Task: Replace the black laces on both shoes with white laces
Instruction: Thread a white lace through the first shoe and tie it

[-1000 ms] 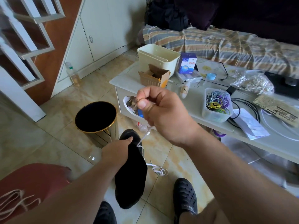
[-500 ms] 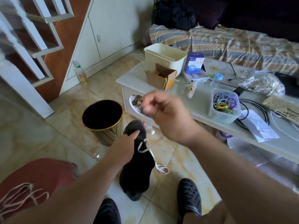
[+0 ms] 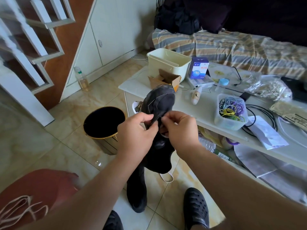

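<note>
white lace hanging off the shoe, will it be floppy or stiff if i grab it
Probably floppy: the white lace droops in a loose loop below the black shoe. Likely light too, since it hangs free. It may slip; the right hand pinches it with fingers.

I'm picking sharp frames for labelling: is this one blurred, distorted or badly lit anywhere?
Head view: hands and black shoe fairly sharp; stair railing at left smeared and bowed by the wide lens; sofa back lost in dark.

1 head-worn view looks forward and down, close.
</note>
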A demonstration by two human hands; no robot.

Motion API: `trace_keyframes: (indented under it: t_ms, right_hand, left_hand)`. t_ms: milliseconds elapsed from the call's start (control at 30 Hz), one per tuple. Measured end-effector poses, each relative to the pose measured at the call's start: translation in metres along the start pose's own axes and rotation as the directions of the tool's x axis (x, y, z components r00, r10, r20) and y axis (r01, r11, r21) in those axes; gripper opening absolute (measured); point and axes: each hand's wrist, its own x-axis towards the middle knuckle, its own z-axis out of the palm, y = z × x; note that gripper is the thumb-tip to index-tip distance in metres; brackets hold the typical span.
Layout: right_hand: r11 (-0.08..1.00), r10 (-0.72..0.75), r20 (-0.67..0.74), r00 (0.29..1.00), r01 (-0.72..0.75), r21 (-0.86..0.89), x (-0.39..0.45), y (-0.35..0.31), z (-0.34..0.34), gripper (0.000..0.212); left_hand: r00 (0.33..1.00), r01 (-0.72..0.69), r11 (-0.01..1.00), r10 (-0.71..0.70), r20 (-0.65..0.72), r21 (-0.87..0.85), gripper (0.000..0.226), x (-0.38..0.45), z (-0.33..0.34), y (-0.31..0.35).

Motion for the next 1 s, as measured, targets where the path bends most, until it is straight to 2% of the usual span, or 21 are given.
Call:
trace_keyframes:
  t_ms: [67, 233, 333, 400, 500, 600, 700, 800, 900, 1000]
  right_hand:
    - [0.974, 0.054, 0.044, 0.998, -0.062, 0.216, -0.003, -0.007, 0.001, 0.027]
    - [0.962, 0.069, 0.042, 0.997, -0.078, 0.261, -0.005, -0.016, 0.004, 0.023]
    - [0.866, 0.161, 0.12, 0.98, -0.199, 0.459, -0.007, -0.017, 0.007, 0.018]
    - [0.818, 0.16, 0.187, 0.969, -0.236, 0.524, -0.006, -0.017, 0.006, 0.013]
    - [0.856, 0.104, 0.212, 0.972, -0.197, 0.479, -0.003, -0.021, 0.002, 0.014]
    - [0.899, 0.097, 0.138, 0.986, -0.146, 0.413, -0.005, -0.026, -0.001, 0.016]
    - [0.903, 0.144, 0.04, 0.989, -0.148, 0.403, -0.009, -0.028, 0.003, 0.027]
    - [0.867, 0.201, -0.001, 0.98, -0.177, 0.467, -0.012, -0.027, 0.007, 0.038]
    - [0.842, 0.227, -0.015, 0.974, -0.188, 0.506, -0.014, -0.027, 0.009, 0.031]
    - [0.868, 0.184, -0.036, 0.982, -0.145, 0.475, -0.015, -0.03, 0.006, 0.022]
  left_hand:
    - [0.999, 0.0, 1.0, -0.001, -0.046, -0.027, 0.015, 0.0, 0.0, 0.008]
    - [0.997, -0.006, 0.997, 0.0, -0.083, -0.074, 0.016, 0.0, -0.002, 0.02]
    - [0.998, -0.012, 0.994, 0.006, -0.062, -0.105, 0.014, -0.002, -0.002, 0.024]
    - [0.998, -0.041, 0.991, 0.035, -0.05, -0.131, 0.019, -0.002, -0.003, 0.026]
    - [0.997, -0.064, 0.988, 0.056, -0.056, -0.141, 0.023, 0.0, -0.006, 0.023]
    - [0.997, -0.06, 0.987, 0.053, -0.05, -0.151, 0.021, -0.001, -0.007, 0.021]
    - [0.998, -0.059, 0.988, 0.056, -0.028, -0.143, 0.021, -0.004, -0.005, 0.024]
    - [0.998, -0.056, 0.988, 0.056, -0.007, -0.143, 0.02, -0.007, -0.003, 0.028]
    - [0.998, -0.059, 0.988, 0.057, -0.014, -0.145, 0.02, -0.006, -0.004, 0.03]
    - [0.999, -0.051, 0.989, 0.052, 0.002, -0.142, 0.02, -0.005, -0.006, 0.031]
